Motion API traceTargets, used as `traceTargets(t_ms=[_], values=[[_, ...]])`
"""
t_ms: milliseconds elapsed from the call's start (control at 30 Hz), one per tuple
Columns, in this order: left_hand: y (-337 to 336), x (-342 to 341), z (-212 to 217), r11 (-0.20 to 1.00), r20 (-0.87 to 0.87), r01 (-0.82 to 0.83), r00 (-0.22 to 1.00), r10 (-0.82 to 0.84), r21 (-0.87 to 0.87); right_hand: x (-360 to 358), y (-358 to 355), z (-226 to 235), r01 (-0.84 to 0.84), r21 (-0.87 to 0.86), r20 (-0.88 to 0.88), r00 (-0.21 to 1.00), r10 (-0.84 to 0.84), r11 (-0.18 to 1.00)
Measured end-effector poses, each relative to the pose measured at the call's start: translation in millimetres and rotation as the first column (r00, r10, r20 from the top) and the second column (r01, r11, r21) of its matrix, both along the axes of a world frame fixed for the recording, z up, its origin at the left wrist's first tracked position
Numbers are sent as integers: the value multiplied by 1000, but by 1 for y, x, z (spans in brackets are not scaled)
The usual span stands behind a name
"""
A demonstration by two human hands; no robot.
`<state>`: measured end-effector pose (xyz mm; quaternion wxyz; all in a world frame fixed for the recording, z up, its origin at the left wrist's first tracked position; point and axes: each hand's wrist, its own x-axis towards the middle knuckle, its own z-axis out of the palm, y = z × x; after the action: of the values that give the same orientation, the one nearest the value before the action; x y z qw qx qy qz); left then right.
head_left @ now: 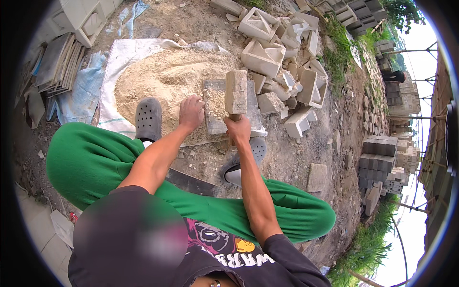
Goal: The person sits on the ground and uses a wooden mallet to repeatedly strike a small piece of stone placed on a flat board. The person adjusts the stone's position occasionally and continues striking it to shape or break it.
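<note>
My right hand [237, 128] is wrapped round the short handle of a mallet with a blocky pale head [236, 91]. The head is raised upright above a flat grey slab [217, 125]. Pale crushed rubble [218, 103] lies on the slab. At the slab's left edge, my left hand [192, 113] is low over the rubble with its fingers bent downward and nothing visible in it. A heap of pale crushed material [158, 79] spreads over a white woven sack [109, 103] beyond my left hand.
Broken hollow blocks [263, 57] are piled at the far right of the slab. Flat boards [60, 64] and blue plastic sheeting [79, 95] lie on the left. My grey clogs [148, 119] flank the work spot. Stacked grey blocks [377, 160] stand farther right.
</note>
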<state>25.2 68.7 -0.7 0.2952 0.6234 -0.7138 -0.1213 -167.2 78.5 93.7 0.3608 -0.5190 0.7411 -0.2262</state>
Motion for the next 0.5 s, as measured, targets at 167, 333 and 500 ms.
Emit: traceTargets(t_ms=[167,333,500], values=[[-1,-8,10,999,43,5,999,-4,-43,1,-2,-6,-46,-235,-79,996,28,971],[16,-18,6,979,-95,155,985,-143,130,-16,20,-50,-29,225,-151,986,64,974],[37,-45,-7,850,-325,-169,873,364,499,-16,6,-40,-24,366,-109,992,69,930]])
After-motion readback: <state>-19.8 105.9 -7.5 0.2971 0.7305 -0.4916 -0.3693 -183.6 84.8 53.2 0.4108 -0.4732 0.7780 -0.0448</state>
